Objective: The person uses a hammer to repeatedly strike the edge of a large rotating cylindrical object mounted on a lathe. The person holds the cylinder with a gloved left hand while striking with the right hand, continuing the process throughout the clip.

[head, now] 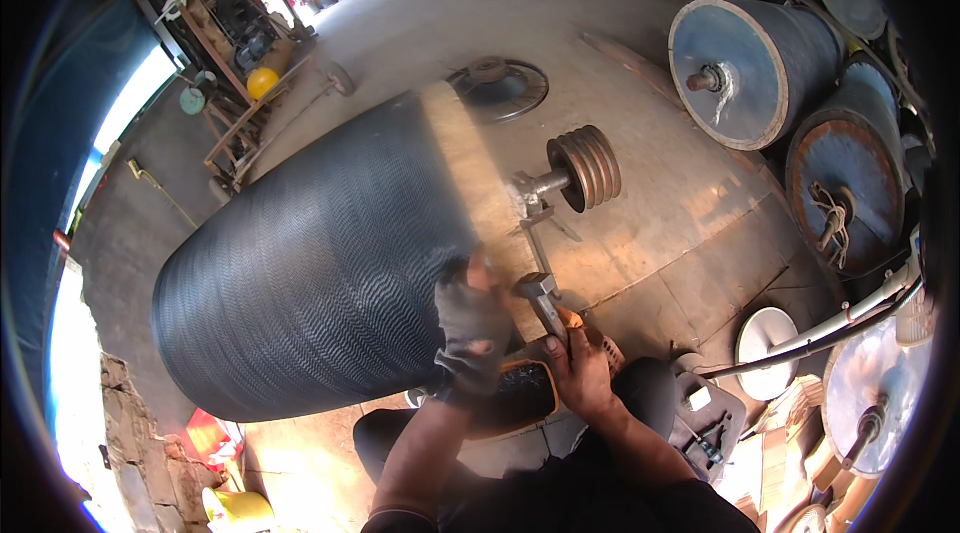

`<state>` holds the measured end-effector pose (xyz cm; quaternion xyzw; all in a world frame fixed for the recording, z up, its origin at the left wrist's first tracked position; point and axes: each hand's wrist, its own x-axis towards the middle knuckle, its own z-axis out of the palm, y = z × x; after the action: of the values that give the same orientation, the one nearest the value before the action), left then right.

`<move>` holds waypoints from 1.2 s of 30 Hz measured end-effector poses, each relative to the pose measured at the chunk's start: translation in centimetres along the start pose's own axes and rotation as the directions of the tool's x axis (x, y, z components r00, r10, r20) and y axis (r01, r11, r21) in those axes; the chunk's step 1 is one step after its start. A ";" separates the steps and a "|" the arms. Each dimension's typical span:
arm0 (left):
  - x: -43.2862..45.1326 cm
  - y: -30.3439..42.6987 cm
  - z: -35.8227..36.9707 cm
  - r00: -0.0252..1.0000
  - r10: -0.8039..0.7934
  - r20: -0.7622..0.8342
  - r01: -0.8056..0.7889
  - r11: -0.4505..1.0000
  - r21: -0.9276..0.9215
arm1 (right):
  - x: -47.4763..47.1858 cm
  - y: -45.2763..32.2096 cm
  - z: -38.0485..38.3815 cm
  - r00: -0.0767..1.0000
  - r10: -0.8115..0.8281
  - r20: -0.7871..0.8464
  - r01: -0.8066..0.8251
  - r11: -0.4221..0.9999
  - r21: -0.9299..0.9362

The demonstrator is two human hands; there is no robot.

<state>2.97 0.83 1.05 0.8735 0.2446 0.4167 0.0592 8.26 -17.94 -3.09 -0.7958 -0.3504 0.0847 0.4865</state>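
Observation:
A large grooved black drum (322, 255) lies across the view, with a tan band (469, 150) round its right end. From that end sticks a shaft (551, 182) bearing a multi-groove pulley (585, 169). My left hand (472, 330), in a worn grey glove, is at the drum's surface beside the band; it is blurred, and whether its fingers grip anything cannot be told. Bare, my right hand (581, 371) is closed round the handle of a hammer (546, 300), whose steel head is up near the band's lower part.
A spoked wheel (502, 88) lies on the floor beyond the drum. Large drums (727, 71) stand at the right. A wooden frame cart (247, 120) is at the left. A tray (709, 420) with small parts sits near my right arm, and a yellow bucket (236, 507) is at lower left.

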 end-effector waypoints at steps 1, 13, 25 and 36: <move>0.1 0.1 0.1 1.000 -0.004 0.001 0.004 1.000 -0.015 | 0.2 -0.3 -0.1 1.000 0.000 0.007 0.000 1.000 0.009; 1.0 1.8 -0.2 0.983 -0.178 0.046 0.178 0.984 0.013 | 1.8 -1.4 0.3 0.968 -0.232 -0.090 0.217 0.964 -0.155; -0.2 1.3 0.0 0.993 -0.115 -0.007 0.114 0.991 -0.066 | 2.8 -1.0 0.2 0.994 -0.102 0.045 0.111 0.955 -0.276; -15.4 2.5 -1.3 0.739 0.149 0.658 -0.302 0.945 0.126 | 1.4 0.1 0.0 0.972 -0.213 -0.099 0.201 0.972 -0.124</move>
<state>-5.28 -8.86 -8.05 0.9868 0.1468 0.0679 -0.0114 9.38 -17.08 -2.87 -0.7847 -0.4079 -0.0313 0.4658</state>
